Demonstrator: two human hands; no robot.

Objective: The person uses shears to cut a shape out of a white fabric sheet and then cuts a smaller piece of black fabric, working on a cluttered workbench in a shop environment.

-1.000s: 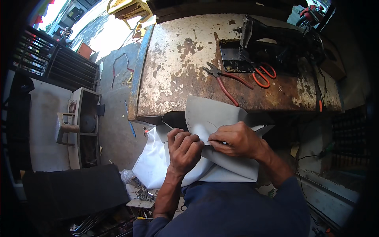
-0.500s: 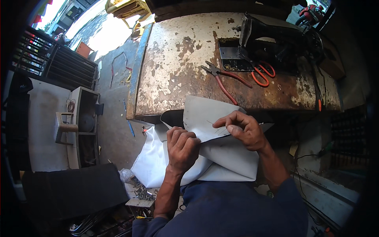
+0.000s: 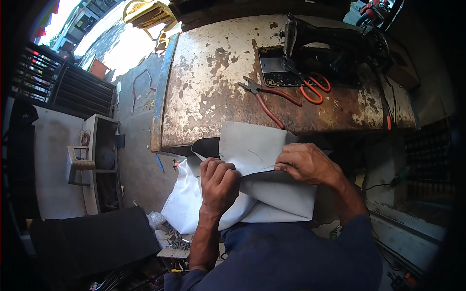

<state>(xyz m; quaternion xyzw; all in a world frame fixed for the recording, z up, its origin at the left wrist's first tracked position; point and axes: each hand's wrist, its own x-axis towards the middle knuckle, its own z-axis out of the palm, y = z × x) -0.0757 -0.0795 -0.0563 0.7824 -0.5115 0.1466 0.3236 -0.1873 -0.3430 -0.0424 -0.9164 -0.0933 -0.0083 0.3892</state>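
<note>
A stiff grey sheet (image 3: 245,140), perhaps vinyl or coated cloth, stands up between my hands, its top against the bench front. My left hand (image 3: 219,186) is closed on its near edge, knuckles upward. At the right end of that edge my right hand (image 3: 308,165) pinches the sheet between thumb and fingers; whether something thin is also in that pinch is too small to tell. A fine dark thread (image 3: 255,155) curves across the sheet's face. Below, folds of the pale material (image 3: 281,199) drape over my lap, bright white on the left.
On the worn bench (image 3: 199,92) lie red-handled pliers (image 3: 264,94) and orange-handled scissors (image 3: 313,89), beside a black sewing machine (image 3: 330,41). A stool (image 3: 80,162) and open cabinet (image 3: 106,145) stand left. A dark padded surface (image 3: 92,235) is at lower left.
My right hand has come down from above the sheet, where it pinched fine strands, to the sheet's near right edge. My left hand keeps its hold. The view has shifted slightly.
</note>
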